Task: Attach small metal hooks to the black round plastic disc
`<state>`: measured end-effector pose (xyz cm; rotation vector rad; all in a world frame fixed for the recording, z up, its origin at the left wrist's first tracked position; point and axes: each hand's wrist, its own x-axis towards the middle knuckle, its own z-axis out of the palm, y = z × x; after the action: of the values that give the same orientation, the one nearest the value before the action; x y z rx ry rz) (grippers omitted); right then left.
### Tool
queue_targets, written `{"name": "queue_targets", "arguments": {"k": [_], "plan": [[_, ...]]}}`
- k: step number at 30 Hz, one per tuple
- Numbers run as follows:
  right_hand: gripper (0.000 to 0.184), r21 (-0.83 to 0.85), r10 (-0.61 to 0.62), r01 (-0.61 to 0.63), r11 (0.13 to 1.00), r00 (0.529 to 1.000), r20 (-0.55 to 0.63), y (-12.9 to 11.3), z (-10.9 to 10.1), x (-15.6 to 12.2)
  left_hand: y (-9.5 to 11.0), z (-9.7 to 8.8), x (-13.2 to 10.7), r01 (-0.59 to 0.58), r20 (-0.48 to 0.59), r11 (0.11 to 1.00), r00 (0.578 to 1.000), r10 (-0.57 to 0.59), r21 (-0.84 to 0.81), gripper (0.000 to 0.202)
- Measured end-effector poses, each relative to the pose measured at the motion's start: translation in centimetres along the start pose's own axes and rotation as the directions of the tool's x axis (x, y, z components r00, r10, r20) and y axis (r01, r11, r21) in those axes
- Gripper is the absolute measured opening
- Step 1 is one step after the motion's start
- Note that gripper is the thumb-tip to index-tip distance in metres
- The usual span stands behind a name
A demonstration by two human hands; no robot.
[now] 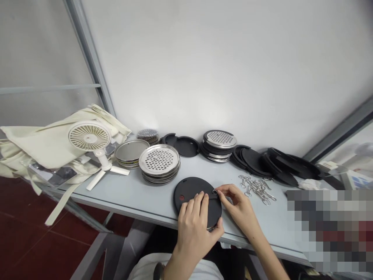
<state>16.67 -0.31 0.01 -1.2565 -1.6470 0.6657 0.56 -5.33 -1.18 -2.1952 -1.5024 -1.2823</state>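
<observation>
A black round disc [190,190] with a small red spot lies near the table's front edge. My left hand [195,219] steadies it, fingers flat across the top and thumb against the near right rim. At the disc's right edge, my right hand [233,200] pinches a small metal wire hook [215,191], partly covered by the fingertips. To the right is a loose pile of similar wire hooks [258,188]. Round metal grater plates [159,159] with raised holes are stacked behind the disc, to the left.
Plain metal discs [132,150] are stacked farther left, beside a white fan [89,136] and cream fabric [55,146]. By the wall stand a stack topped by a grater plate in a black holder [220,139] and several black round holders [253,161]. A pixelated patch covers the lower right.
</observation>
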Motion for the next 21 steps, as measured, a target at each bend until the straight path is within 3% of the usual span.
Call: {"name": "queue_targets", "arguments": {"k": [21], "plan": [[0.025,-0.031,0.06,-0.057,0.998,0.996,0.073,-0.77,0.09,-0.35,0.02,0.17,-0.06,0.005,-0.007,1.0,1.0,-0.005,-0.008,0.048]]}}
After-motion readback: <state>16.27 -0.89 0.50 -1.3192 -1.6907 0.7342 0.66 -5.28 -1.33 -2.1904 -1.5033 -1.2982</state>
